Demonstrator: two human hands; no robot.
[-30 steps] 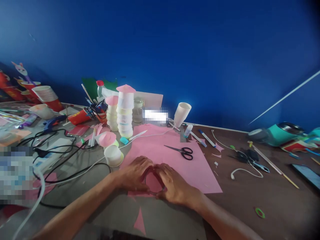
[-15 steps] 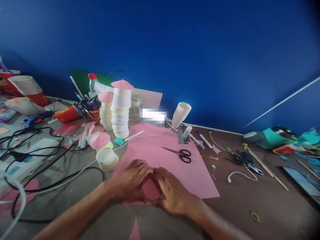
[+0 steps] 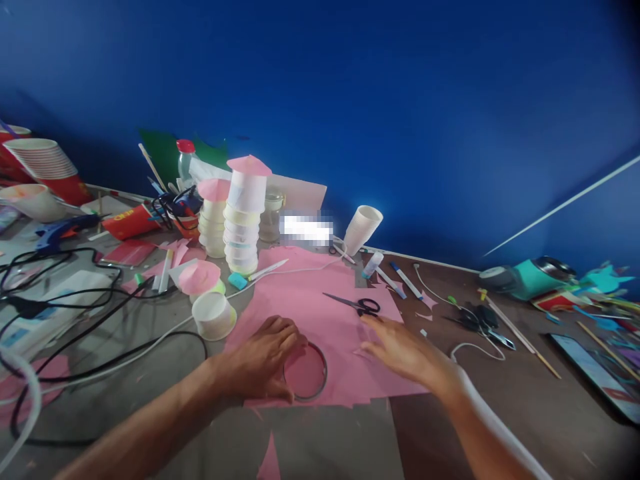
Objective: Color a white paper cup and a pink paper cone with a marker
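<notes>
A thin grey ring (image 3: pixel 326 375) lies flat near the front edge of the pink paper (image 3: pixel 293 293), with pink showing through it. My left hand (image 3: pixel 267 357) holds the ring from its left side, fingers over the upper left rim and thumb by the lower left. Farther right, my right hand (image 3: pixel 400 347) is over the paper with its fingers apart. Its fingertips reach the black-handled scissors (image 3: pixel 361 306) and hide part of the lower handle loop. Whether they touch the handle I cannot tell.
Left of the paper lie a white paper cup (image 3: pixel 213 315) and black cables (image 3: pixel 95 293). Stacked-cup towers (image 3: pixel 243 220) with pink cone tops stand behind. At right are a blue-capped marker (image 3: pixel 406 280), a white cord (image 3: pixel 475 345) and a phone (image 3: pixel 595 373).
My right hand has let go of the ring and moved right and up to the scissors. My left hand has stayed at the ring, which now shows more fully.
</notes>
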